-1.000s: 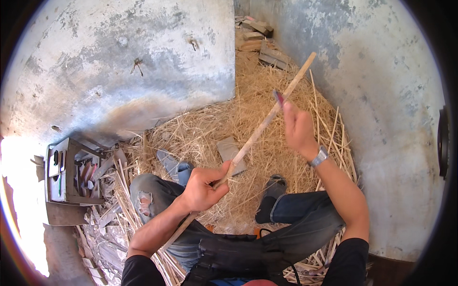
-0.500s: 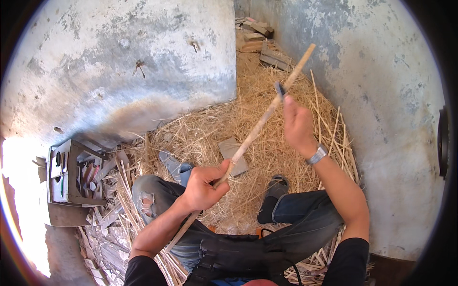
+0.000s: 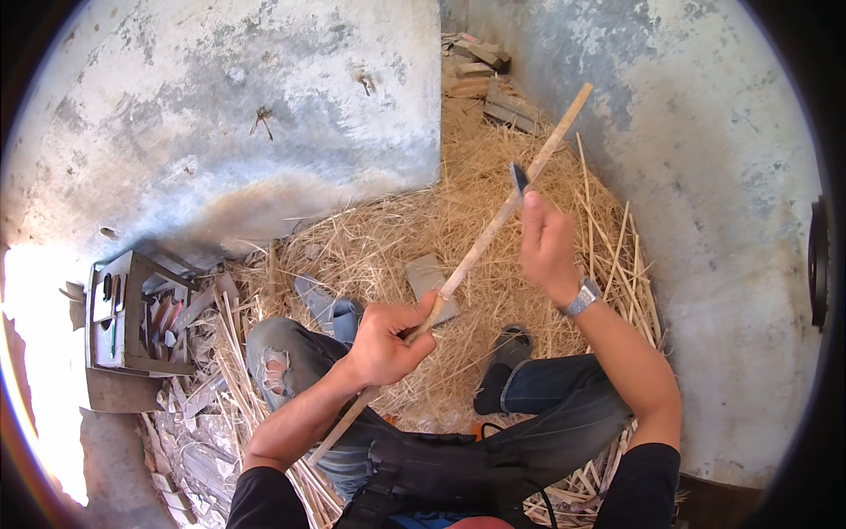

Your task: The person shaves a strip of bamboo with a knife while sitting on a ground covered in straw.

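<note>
A long pale wooden stick (image 3: pixel 477 249) runs slantwise from my lap up to the far right. My left hand (image 3: pixel 388 346) is closed round it below its middle, and the lower end passes under my left forearm. Farther up, a small dark blade (image 3: pixel 518 177) lies against the stick. My right hand (image 3: pixel 548 245), fingers curled, holds that blade; its handle is hidden in the fist. A metal-banded watch (image 3: pixel 582 297) is on my right wrist.
Straw-like shavings (image 3: pixel 476 141) cover the floor between two worn walls (image 3: pixel 264 97). Thin sticks lean along the right wall. At left stands a small wooden cabinet (image 3: pixel 137 353) with tools. Bricks (image 3: pixel 476 69) lie in the far corner, a flat slab (image 3: pixel 426 275) before me.
The blade and my right hand have slid slightly down the stick toward my left hand. My left hand keeps its grip, shifted a little to the right with the stick.
</note>
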Tool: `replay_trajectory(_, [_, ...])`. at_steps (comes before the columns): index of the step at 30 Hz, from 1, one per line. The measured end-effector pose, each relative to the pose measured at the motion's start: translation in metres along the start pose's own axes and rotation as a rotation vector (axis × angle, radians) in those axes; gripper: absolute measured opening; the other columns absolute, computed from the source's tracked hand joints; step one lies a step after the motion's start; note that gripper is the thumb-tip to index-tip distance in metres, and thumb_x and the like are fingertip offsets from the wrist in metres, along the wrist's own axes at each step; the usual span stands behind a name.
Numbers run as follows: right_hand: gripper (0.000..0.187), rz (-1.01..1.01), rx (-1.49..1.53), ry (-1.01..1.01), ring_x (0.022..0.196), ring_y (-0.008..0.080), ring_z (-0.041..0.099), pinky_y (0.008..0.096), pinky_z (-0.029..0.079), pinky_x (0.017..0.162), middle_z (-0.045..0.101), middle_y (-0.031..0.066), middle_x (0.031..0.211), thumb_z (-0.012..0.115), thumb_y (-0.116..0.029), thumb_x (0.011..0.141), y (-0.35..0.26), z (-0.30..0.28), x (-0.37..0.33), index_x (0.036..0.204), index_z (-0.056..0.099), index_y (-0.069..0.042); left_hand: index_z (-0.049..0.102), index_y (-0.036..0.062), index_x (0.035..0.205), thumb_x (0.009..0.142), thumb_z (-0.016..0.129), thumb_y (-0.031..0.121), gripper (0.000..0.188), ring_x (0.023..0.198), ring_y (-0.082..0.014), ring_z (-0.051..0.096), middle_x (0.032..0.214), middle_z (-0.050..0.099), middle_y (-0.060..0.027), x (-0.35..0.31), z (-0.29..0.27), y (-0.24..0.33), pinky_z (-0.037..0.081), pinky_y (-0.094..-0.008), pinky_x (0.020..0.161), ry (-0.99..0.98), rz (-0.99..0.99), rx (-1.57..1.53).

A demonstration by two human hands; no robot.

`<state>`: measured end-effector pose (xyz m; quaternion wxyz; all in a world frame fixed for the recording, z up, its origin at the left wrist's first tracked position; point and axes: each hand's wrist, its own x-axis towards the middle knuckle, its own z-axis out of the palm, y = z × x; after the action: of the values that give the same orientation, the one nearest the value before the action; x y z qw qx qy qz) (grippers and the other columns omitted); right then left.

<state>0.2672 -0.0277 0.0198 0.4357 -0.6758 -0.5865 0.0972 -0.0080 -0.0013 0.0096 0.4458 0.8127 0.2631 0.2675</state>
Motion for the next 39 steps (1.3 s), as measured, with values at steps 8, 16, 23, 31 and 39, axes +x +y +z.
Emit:
replay_trajectory(8, [0.044, -0.120, 0.167, -0.283, 0.045, 0.0206, 0.049, 0.0369, 0.039, 0.047, 0.048, 0.0125, 0.052, 0.044, -0.034, 0.108, -0.020, 0.036, -0.045, 0.096, 0.072, -0.002, 0.065, -0.0050, 0.126, 0.086, 0.068, 0.004, 0.042, 0.059, -0.0028, 0.043, 0.060, 0.047, 0.0030, 0.003, -0.002, -0.004, 0.038, -0.0249, 0.051, 0.014, -0.186, -0.197])
replay_trajectory(16, [0.037, 0.176, 0.594, -0.219, 0.052, 0.0075, 0.047, 0.0278, 0.034, 0.050, 0.054, -0.0036, 0.056, 0.059, -0.034, 0.102, -0.001, -0.002, -0.014, 0.084, 0.067, -0.003, 0.068, -0.0009, 0.127, 0.094, 0.076, 0.022, 0.041, 0.056, -0.0004, 0.042, 0.060, 0.049, 0.0080, 0.016, -0.073, 0.010, 0.034, -0.0224, 0.048, 0.278, -0.041, 0.114])
replay_trajectory(23, [0.024, 0.090, 0.522, -0.220, 0.067, 0.0085, 0.054, 0.0266, 0.041, 0.061, 0.063, 0.0023, 0.078, 0.063, -0.026, 0.097, -0.036, -0.007, -0.001, 0.095, 0.060, -0.003, 0.073, 0.0054, 0.119, 0.100, 0.067, 0.021, 0.025, 0.050, 0.0004, 0.037, 0.057, 0.048, 0.0081, 0.052, -0.230, 0.114, 0.023, -0.0215, 0.046, 1.183, 0.534, 1.012])
replay_trajectory(31, [0.018, 0.131, 0.553, -0.204, 0.072, 0.0117, 0.052, 0.0305, 0.043, 0.067, 0.057, 0.0032, 0.082, 0.063, -0.019, 0.093, -0.042, -0.003, 0.004, 0.101, 0.061, -0.003, 0.059, 0.0051, 0.109, 0.101, 0.062, 0.015, 0.014, 0.074, -0.0133, 0.072, 0.079, 0.073, -0.0092, 0.078, -0.136, 0.068, 0.056, -0.0266, 0.062, 0.706, 0.206, 0.154])
replay_trajectory(39, [0.028, 0.005, 0.444, -0.149, 0.074, 0.0172, 0.057, 0.0341, 0.047, 0.069, 0.061, 0.0103, 0.085, 0.070, -0.017, 0.087, -0.037, 0.029, -0.015, 0.109, 0.065, -0.001, 0.053, -0.0005, 0.090, 0.095, 0.072, 0.013, 0.024, 0.068, -0.0155, 0.072, 0.077, 0.073, -0.0124, 0.102, -0.028, 0.004, 0.057, -0.0283, 0.055, 0.401, -0.046, -0.082])
